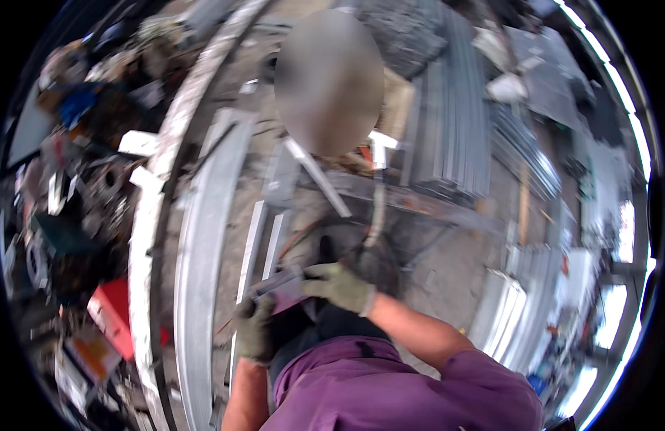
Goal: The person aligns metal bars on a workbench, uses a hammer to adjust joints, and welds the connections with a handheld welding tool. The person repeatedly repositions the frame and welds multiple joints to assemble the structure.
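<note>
Both my hands wear greyish-green work gloves. Between them, just above my lap, is a short flat grey metal piece [284, 289]. My left hand [255, 330] is closed on its near left end, thumb up against the edge. The right end is pinched in the fingers of my right hand [340, 287]. Motion blur hides the piece's finer details. Directly beyond it, two narrow pale metal strips [276, 241] lie lengthwise on the floor.
A long metal channel [203, 266] and a white beam [149, 244] run along my left. Past the beam lie a cluttered heap and a red box [111, 316]. Stacked steel profiles [447, 122] stand ahead right. A pale hose [378, 208] comes toward me. A blurred oval hides the far middle.
</note>
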A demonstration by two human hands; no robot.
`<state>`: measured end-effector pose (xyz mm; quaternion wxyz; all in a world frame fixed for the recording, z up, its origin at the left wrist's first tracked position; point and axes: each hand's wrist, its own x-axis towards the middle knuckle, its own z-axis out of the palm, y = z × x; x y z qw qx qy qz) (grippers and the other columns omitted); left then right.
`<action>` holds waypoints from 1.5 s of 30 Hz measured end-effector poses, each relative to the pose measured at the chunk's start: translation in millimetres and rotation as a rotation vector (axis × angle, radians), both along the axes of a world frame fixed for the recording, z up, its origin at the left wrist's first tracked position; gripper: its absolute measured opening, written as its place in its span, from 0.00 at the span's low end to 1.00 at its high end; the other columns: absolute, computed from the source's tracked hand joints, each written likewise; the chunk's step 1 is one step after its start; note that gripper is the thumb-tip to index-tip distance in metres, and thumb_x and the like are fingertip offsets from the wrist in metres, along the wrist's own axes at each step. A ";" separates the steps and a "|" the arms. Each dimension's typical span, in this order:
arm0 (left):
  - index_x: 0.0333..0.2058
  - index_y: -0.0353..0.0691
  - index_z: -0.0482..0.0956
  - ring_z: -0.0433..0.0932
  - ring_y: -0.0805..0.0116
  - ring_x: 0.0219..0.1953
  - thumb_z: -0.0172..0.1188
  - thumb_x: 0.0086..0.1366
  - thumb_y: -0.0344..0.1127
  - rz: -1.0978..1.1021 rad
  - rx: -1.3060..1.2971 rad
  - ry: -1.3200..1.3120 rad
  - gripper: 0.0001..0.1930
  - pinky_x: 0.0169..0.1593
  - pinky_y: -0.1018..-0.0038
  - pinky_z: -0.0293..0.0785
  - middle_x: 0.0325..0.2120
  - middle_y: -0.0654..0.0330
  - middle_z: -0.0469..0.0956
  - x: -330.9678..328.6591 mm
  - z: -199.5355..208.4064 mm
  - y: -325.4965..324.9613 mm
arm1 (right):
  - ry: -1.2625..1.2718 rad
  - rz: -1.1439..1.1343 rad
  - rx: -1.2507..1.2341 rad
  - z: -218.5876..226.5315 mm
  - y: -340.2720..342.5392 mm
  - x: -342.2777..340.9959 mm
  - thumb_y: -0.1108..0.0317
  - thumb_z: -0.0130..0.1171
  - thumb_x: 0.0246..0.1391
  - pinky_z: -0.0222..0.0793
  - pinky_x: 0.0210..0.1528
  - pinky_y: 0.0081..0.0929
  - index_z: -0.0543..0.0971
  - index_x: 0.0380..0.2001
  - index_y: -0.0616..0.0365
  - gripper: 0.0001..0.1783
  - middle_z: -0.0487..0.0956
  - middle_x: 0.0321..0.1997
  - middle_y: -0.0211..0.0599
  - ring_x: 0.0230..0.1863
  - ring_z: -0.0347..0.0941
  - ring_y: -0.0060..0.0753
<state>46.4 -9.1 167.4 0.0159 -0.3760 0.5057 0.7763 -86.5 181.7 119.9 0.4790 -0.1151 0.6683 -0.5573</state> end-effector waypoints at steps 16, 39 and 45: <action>0.62 0.28 0.75 0.81 0.67 0.39 0.63 0.77 0.32 -0.125 -0.112 0.002 0.20 0.44 0.72 0.78 0.41 0.57 0.84 27.1 -63.6 0.0 | 0.254 -0.192 0.157 -11.1 4.8 69.6 0.59 0.71 0.64 0.80 0.54 0.37 0.85 0.55 0.64 0.23 0.89 0.46 0.49 0.49 0.87 0.42; 0.59 0.24 0.80 0.89 0.62 0.43 0.71 0.71 0.36 -0.099 -0.149 -0.128 0.24 0.48 0.70 0.85 0.44 0.49 0.89 48.9 -54.0 -3.1 | -0.244 -0.531 0.115 -5.8 69.6 31.2 0.62 0.64 0.69 0.82 0.44 0.29 0.86 0.52 0.66 0.18 0.88 0.44 0.35 0.43 0.84 0.27; 0.63 0.26 0.78 0.86 0.62 0.52 0.70 0.74 0.43 -0.193 -0.299 -0.222 0.29 0.59 0.67 0.82 0.51 0.49 0.87 50.5 -68.0 -6.3 | -0.344 -0.657 -0.069 -41.7 77.5 -1.6 0.67 0.63 0.71 0.87 0.40 0.34 0.82 0.56 0.67 0.17 0.87 0.46 0.39 0.43 0.86 0.35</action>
